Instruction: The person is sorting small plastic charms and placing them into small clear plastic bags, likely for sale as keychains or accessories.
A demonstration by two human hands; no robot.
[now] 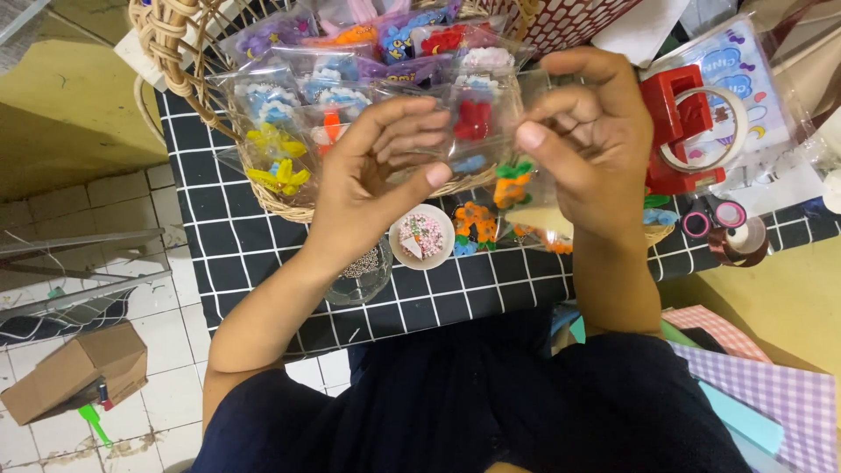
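Two bare hands hold a small clear packet (473, 131) above a wicker basket (175, 66) on a black cloth with a white grid (254, 254). The left hand (372, 180) curls its fingers and thumb onto the packet's left edge; the right hand (587, 144) pinches the right edge between thumb and fingers. Inside the packet sits a red charm (474, 120), with a blue piece just below it. The basket is heaped with more clear packets, each holding small coloured charms: yellow flowers (276, 158) at its left side, blue and white pieces (267, 101) above them, purple (263, 37), orange and red ones along the far rim. In front of the basket, on the cloth, lie packets with orange charms (477, 223), one green-topped piece (512, 184) just under the held packet. A small round dish of pastel beads (422, 236) sits beside them, touching or just beside a clear glass jar (363, 276) holding tiny dark beads. To the right stands a red tape dispenser (683, 131) with a roll of clear tape, and tape rolls (731, 228) lie near the cloth's right end. On the tiled floor at left lies a cardboard box (79, 372).
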